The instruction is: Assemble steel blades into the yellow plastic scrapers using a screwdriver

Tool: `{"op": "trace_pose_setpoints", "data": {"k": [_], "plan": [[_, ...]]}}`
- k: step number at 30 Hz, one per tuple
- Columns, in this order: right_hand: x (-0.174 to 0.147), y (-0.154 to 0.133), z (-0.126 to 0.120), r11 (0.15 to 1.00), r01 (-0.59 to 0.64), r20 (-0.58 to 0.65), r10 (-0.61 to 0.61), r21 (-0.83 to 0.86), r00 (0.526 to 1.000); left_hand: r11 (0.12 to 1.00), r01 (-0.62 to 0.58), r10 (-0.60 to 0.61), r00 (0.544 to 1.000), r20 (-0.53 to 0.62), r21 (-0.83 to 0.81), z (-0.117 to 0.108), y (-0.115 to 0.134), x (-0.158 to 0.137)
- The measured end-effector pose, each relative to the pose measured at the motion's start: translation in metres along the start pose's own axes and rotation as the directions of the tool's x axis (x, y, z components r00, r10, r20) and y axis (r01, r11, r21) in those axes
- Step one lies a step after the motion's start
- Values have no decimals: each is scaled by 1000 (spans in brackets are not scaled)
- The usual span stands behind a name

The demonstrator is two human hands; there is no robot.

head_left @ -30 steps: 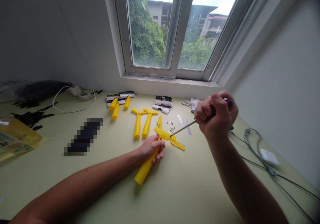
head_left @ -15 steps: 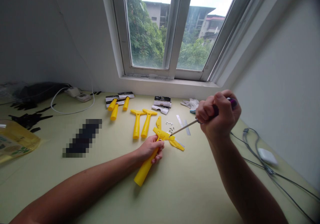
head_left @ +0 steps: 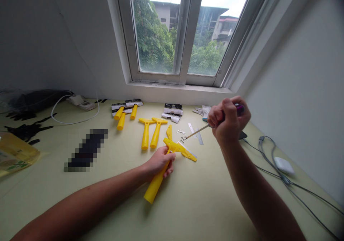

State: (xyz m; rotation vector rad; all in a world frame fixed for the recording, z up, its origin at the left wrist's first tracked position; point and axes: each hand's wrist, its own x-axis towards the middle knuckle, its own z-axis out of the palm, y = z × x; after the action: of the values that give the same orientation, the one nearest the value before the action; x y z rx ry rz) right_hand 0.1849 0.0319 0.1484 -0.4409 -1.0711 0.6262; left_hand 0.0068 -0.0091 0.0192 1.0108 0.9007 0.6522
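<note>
My left hand (head_left: 162,162) is closed around the handle of a yellow scraper (head_left: 153,187), whose wide head points up and to the right. In my right hand (head_left: 228,121) is a screwdriver (head_left: 198,130), fist wrapped round its purple handle. The screwdriver's tip is at a small group of screws (head_left: 183,139) on the table; whether a screw clings to it is too small to tell. Just behind the screws are several small nuts (head_left: 181,131). Two flat metal blades (head_left: 199,136) lie to their right. A yellow blade cover (head_left: 169,132) and another yellow piece (head_left: 190,156) rest by the scraper head.
Two yellow scrapers (head_left: 145,135) lie left of the held one. Farther back are packaged scrapers (head_left: 121,121), black-and-white cards (head_left: 172,112) and gloves (head_left: 202,110). Grey cables (head_left: 271,176) and a white case (head_left: 284,165) are at right, a yellow bag (head_left: 16,155) at left.
The screwdriver tip has left the scraper head and moved back to the screws on the table. My left hand keeps its hold on the scraper.
</note>
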Motion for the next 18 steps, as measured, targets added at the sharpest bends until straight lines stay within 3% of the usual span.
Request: {"op": "trace_pose_setpoints", "data": {"k": [9, 18], "plan": [[3, 43, -15, 995, -68, 11, 69, -77, 998, 999, 2, -4, 999, 44, 49, 2, 3, -3], [1, 47, -18, 997, -55, 52, 58, -60, 997, 994, -3, -3, 998, 57, 110, 3, 2, -4]]}}
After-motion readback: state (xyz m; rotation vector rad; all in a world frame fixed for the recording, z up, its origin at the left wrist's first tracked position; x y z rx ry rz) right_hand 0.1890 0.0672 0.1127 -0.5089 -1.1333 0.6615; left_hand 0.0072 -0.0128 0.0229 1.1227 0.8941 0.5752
